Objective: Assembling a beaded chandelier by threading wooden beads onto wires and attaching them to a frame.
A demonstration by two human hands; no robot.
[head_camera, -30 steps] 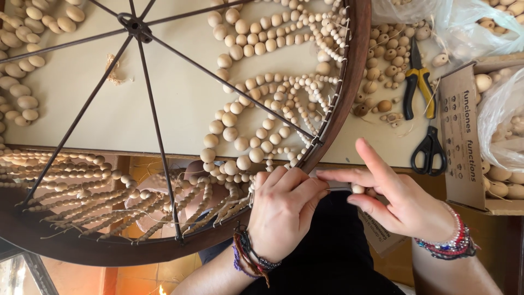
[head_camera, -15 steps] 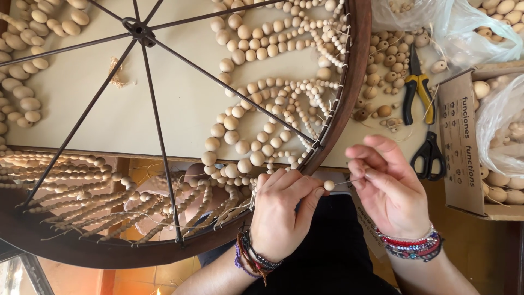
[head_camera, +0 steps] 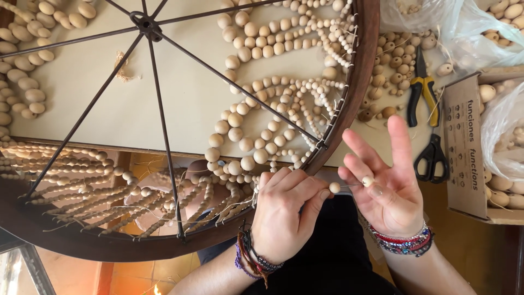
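Observation:
A large dark wooden hoop (head_camera: 357, 93) with thin metal spokes (head_camera: 158, 109) lies over the table, strung with many strands of pale wooden beads (head_camera: 262, 136). My left hand (head_camera: 286, 213) pinches a thin thread by the hoop's lower rim, with a small wooden bead (head_camera: 334, 187) at its fingertips. My right hand (head_camera: 385, 183) holds a second small bead (head_camera: 368, 181) on the same thread between thumb and forefinger, other fingers spread upward. Both wrists wear beaded bracelets.
Yellow-handled pliers (head_camera: 423, 90) and black scissors (head_camera: 434, 155) lie right of the hoop among loose beads (head_camera: 390, 60). A cardboard box (head_camera: 464, 147) and clear plastic bags of larger beads (head_camera: 505, 142) stand at the right edge. Orange floor shows below.
My right hand has opened its fingers upward and drawn slightly right, so two beads now show on the thread between my hands. The left hand stays at the rim.

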